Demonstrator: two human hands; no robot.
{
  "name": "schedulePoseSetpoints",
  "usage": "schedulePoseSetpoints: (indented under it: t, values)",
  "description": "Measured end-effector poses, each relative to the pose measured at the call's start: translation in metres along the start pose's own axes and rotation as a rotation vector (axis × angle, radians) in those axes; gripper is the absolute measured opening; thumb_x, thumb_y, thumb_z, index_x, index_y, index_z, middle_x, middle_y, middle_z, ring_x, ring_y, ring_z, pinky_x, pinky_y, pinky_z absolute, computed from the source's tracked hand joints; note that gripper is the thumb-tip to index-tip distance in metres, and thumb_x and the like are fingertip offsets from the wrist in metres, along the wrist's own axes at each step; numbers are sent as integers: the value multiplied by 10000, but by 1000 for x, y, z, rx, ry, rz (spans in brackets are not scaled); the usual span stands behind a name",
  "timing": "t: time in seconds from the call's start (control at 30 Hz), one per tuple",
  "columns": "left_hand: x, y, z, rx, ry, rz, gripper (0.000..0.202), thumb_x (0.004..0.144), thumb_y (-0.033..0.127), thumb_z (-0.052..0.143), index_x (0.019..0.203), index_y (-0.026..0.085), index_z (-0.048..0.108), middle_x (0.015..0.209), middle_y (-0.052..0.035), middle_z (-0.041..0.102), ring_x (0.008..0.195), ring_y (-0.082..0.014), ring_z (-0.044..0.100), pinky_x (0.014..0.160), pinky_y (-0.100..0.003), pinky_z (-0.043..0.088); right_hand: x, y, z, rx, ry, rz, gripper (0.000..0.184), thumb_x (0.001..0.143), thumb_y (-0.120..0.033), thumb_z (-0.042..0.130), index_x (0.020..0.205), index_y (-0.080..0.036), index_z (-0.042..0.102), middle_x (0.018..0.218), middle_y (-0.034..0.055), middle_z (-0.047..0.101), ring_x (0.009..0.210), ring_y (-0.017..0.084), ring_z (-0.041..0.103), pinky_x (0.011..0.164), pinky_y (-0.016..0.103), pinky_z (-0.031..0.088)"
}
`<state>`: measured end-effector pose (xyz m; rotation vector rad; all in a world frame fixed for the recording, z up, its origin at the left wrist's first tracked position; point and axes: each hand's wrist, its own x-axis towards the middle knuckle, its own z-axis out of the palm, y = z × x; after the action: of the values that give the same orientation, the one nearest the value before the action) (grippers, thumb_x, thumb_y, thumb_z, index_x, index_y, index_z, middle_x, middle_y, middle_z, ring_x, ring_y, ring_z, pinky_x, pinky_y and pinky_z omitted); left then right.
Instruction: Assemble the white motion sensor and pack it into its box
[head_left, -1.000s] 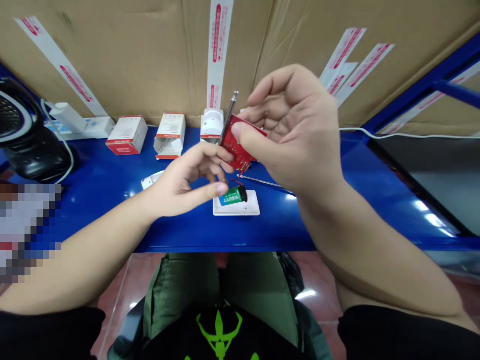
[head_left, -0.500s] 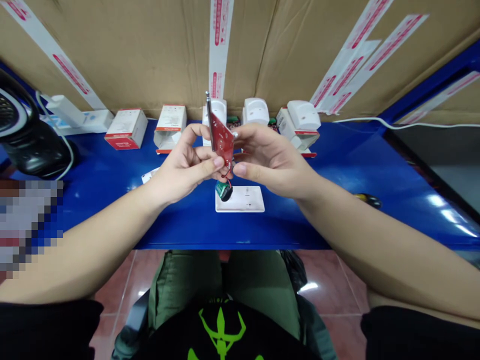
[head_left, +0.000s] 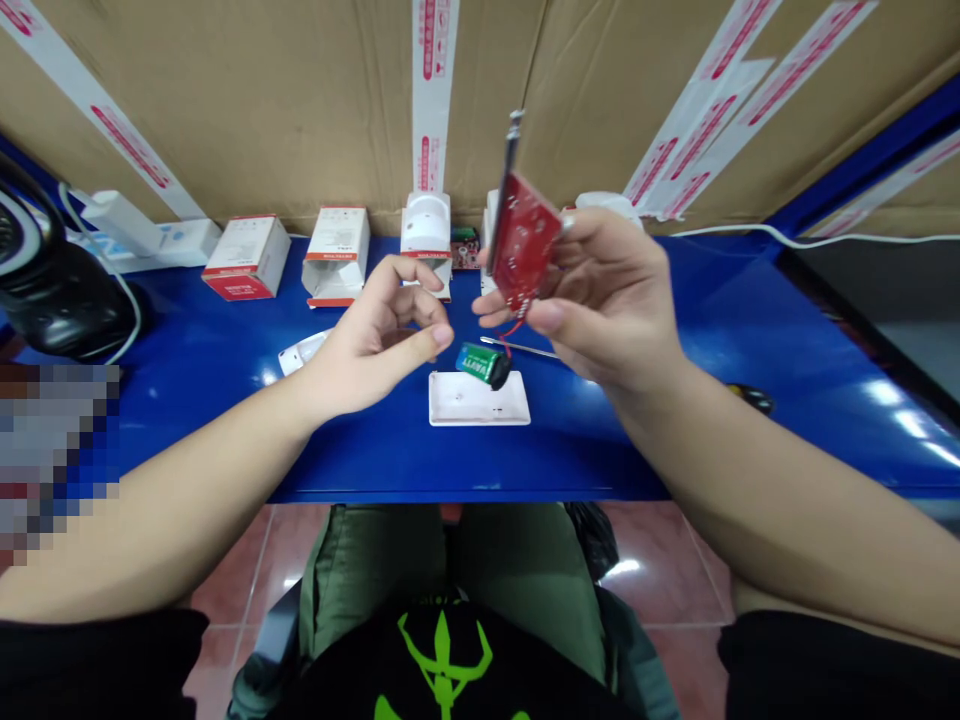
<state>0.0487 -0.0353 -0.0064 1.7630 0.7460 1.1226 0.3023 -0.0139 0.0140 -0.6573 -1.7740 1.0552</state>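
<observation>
My right hand [head_left: 611,290] grips a red circuit board [head_left: 525,240] by its edge, raised above the table. A metal telescopic antenna [head_left: 504,195] stands tilted along the board's left side. From red wires at its lower edge hangs a green and blue battery [head_left: 481,364] with a black cap. Below the battery, a shallow white plastic cover [head_left: 480,408] lies on the table. My left hand [head_left: 390,335] is held apart from the board, fingers loosely curled and parted, with nothing in them. Behind my right hand lies a thin metal rod [head_left: 517,347], partly hidden.
Small white and red boxes [head_left: 247,255] line the back of the blue table [head_left: 360,450], with white domed sensor housings [head_left: 426,222] among them. Another white housing [head_left: 304,352] lies by my left forearm. At left stand a black device [head_left: 67,290] and a power strip [head_left: 187,245].
My left hand has let go of the circuit board. My right hand has carried it right and upward, the battery swinging along on its wires. The metal rod has come into view.
</observation>
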Motion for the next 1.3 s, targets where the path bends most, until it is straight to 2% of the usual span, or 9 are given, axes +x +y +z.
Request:
schedulePoseSetpoints:
  t: [0.13, 0.23, 0.3, 0.43, 0.53, 0.63, 0.73, 0.87, 1.3]
  values:
    - [0, 5, -8, 458, -237, 60, 204, 990, 323, 807, 1150, 233, 718, 1090, -56, 774, 1003, -244, 744, 925, -390, 620, -4, 9, -24, -59, 78, -43, 746, 821, -896, 823, 1337, -375, 685, 1295, 113, 812, 895, 299, 807, 717, 492, 709]
    - [-1, 6, -12, 567, -453, 38, 386, 931, 337, 886, 1275, 228, 752, 1244, -87, 807, 1153, -292, 754, 1040, -420, 605, -5, 11, -41, -13, 64, -67, 757, 737, -912, 878, 1263, -392, 713, 1219, 94, 833, 763, 253, 765, 593, 428, 651]
    - [-2, 5, -13, 580, -507, -15, 560, 875, 343, 957, 1375, 230, 731, 1335, -101, 805, 1182, -301, 762, 1056, -418, 604, -6, 10, -49, 29, -15, -54, 712, 730, -876, 913, 1224, -396, 733, 1129, 65, 835, 699, 228, 740, 538, 395, 622]
    - [-3, 2, -16, 592, -498, -99, 722, 820, 332, 1006, 1465, 228, 697, 1371, -112, 804, 1162, -296, 784, 1009, -388, 614, -7, 4, -55, 71, -172, 63, 605, 750, -770, 973, 1155, -364, 782, 970, 29, 801, 610, 190, 676, 478, 359, 594]
    - [-2, 3, -17, 584, -490, -120, 729, 814, 361, 1011, 1457, 236, 690, 1335, -103, 816, 1095, -281, 796, 937, -359, 618, -6, -4, -53, 12, -255, 134, 479, 760, -616, 1026, 1094, -337, 825, 1025, 43, 815, 688, 187, 692, 520, 339, 601]
    - [-1, 3, -17, 579, -485, -141, 706, 808, 385, 1008, 1421, 242, 688, 1263, -87, 829, 1020, -269, 800, 849, -332, 608, -5, -8, -54, -93, -386, 135, 334, 789, -430, 1023, 1057, -326, 852, 1062, 32, 814, 703, 152, 681, 545, 305, 583]
    - [-2, 2, -17, 557, -467, -152, 795, 783, 386, 1021, 1471, 239, 651, 1226, -81, 824, 971, -255, 792, 801, -316, 600, -5, -7, -54, -252, -485, 96, 227, 847, -335, 963, 1046, -312, 859, 951, 9, 787, 617, 121, 636, 543, 305, 558]
    - [-2, 0, -17, 526, -458, -142, 814, 779, 364, 1025, 1483, 238, 636, 1188, -66, 816, 959, -238, 783, 816, -312, 604, -8, -2, -47, -463, -572, -15, 157, 880, -322, 927, 1005, -259, 858, 800, -13, 753, 635, 127, 659, 592, 293, 539]
    - [-1, -2, -13, 562, -462, -39, 729, 784, 327, 1025, 1420, 227, 682, 1161, -50, 837, 1008, -249, 802, 891, -335, 590, -15, 6, -17, -626, -619, -130, 197, 925, -327, 965, 1030, -195, 863, 1026, 68, 847, 780, 163, 742, 765, 300, 601]
